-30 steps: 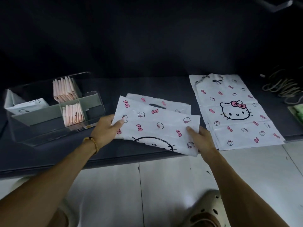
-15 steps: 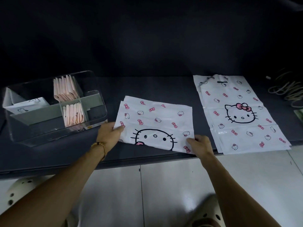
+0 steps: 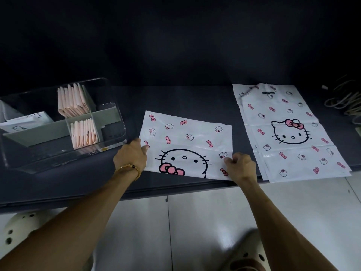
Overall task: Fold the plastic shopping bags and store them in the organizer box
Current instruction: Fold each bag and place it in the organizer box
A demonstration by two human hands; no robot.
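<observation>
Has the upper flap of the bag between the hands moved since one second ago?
Yes. The folded bag now lies flat on the dark table; its raised flap came down toward the near table edge.

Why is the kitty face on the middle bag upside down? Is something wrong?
Nothing is broken. The folded bag between the left hand and right hand just lies turned round, so its face points toward the person. The flat bags on the right show the face upright. The organizer box looks tidy.
</observation>
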